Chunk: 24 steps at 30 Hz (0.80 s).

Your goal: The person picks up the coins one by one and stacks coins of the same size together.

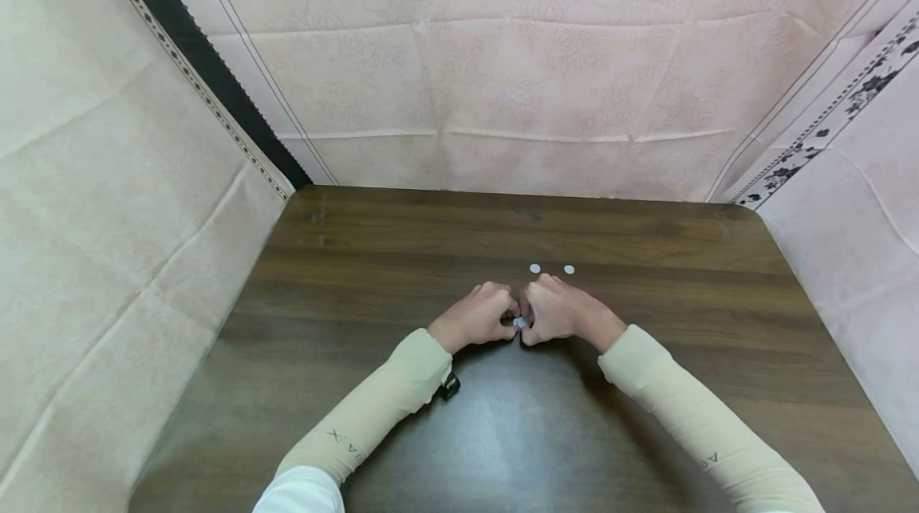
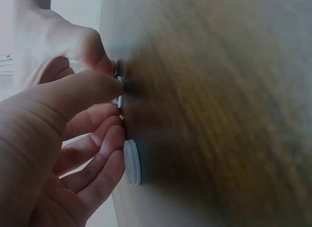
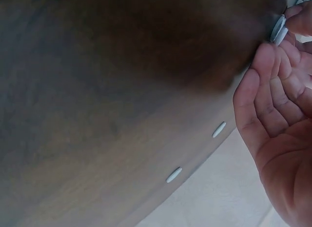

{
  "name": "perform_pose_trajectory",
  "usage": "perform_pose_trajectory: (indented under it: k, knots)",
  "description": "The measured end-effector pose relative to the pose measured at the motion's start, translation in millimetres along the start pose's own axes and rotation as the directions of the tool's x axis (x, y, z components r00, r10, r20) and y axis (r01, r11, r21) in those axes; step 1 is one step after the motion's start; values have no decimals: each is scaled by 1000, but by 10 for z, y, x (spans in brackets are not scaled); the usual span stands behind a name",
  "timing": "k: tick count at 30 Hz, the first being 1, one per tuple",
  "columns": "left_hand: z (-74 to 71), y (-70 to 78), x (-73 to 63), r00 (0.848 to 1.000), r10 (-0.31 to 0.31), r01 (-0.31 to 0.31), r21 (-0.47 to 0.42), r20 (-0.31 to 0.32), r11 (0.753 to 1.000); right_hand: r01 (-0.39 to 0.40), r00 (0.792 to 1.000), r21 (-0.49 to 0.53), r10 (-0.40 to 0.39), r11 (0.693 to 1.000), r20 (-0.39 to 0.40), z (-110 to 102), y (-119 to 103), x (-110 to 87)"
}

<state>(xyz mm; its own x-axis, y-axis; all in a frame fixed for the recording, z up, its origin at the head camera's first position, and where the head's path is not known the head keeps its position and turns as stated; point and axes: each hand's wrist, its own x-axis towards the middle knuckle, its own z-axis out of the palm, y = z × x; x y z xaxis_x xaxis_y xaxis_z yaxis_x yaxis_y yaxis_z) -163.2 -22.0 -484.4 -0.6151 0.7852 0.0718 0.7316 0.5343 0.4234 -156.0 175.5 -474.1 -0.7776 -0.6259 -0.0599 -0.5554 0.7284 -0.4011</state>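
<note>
My left hand and right hand meet over the middle of the table, knuckles close together. Small white discs show between their fingertips. In the left wrist view, the left thumb and fingers pinch a thin white disc at its edge, close to the wood. The right wrist view has the right thumb and fingertips around white discs that overlap. Just beyond the hands lie a left white disc and a right white disc, flat and apart from each other.
The dark wooden table has its far edge against a pale patterned cloth. Similar cloth hangs at both sides. A small black object sits at the left sleeve's cuff.
</note>
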Motion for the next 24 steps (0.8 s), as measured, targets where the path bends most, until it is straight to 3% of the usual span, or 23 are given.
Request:
perform_pose_trajectory:
  k: [15, 24]
  knots:
    - [-6, -6, -23, 999, -36, 36, -1, 26, 999, -21, 999, 6, 21, 1000, -25, 49, 5, 23]
    - [-17, -11, -29, 999, -33, 33, -3, 31, 999, -48, 999, 71, 46, 996, 27, 14, -17, 9]
